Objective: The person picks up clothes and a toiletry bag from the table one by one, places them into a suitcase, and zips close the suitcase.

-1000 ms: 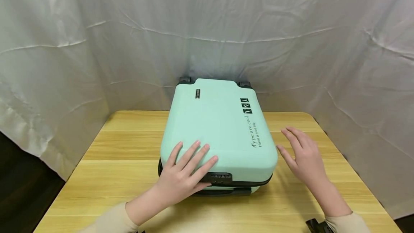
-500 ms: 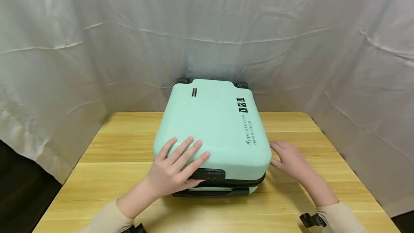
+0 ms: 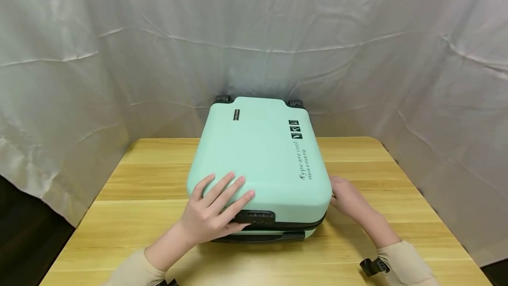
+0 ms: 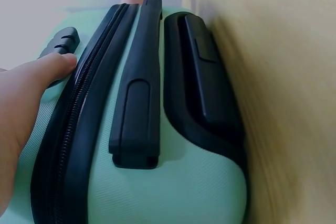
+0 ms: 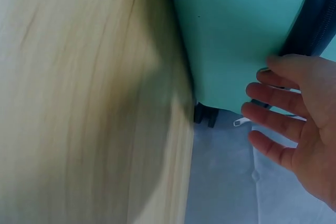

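Note:
A mint-green hard-shell suitcase lies flat, its wheels toward the back curtain. My left hand rests with spread fingers on its front left corner. The thumb lies beside the black combination lock, near the closed zipper seen in the left wrist view. A black carry handle sits below that zipper. At the suitcase's right side is my right hand. In the right wrist view, its thumb and forefinger pinch a small metal zipper pull, mostly hidden; the other fingers are loosely bent. Another silver pull hangs beyond.
The suitcase lies on a wooden table with rounded back corners. Pale grey curtain surrounds the back and sides. Two black wheels stick out at the suitcase's far end. Each wrist bears a small black camera mount.
My right hand has moved left from beside the suitcase to its right side and closed finger and thumb there. The left hand stays on the corner. Suitcase and hand appear slightly farther left.

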A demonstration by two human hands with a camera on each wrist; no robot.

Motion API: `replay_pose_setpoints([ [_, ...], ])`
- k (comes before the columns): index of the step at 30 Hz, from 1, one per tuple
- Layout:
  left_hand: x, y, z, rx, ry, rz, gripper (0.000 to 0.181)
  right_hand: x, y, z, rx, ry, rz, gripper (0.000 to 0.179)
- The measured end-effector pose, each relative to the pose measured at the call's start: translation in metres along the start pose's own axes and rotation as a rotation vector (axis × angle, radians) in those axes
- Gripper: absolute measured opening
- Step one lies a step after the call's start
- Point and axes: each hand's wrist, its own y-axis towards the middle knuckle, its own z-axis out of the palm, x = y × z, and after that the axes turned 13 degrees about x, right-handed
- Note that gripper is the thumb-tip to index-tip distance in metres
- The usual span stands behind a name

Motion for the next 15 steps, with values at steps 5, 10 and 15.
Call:
replay_pose_setpoints([
  [5, -0.0022, -0.0023, 0.0024, -0.004, -0.01, -0.008, 0.059, -0.0021, -0.0027, -0.0009, 0.008, -0.006, -0.001, 0.023],
  [10, -0.0022, -0.0025, 0.0022, 0.003, -0.01, -0.012, 0.061, -0.0028, -0.0045, -0.0039, 0.032, -0.01, 0.01, 0.021],
  [15, -0.0013, -0.0014, 0.0015, 0.005, -0.012, -0.007, 0.06, -0.0021, -0.0078, -0.0085, 0.074, 0.028, 0.058, 0.022],
])
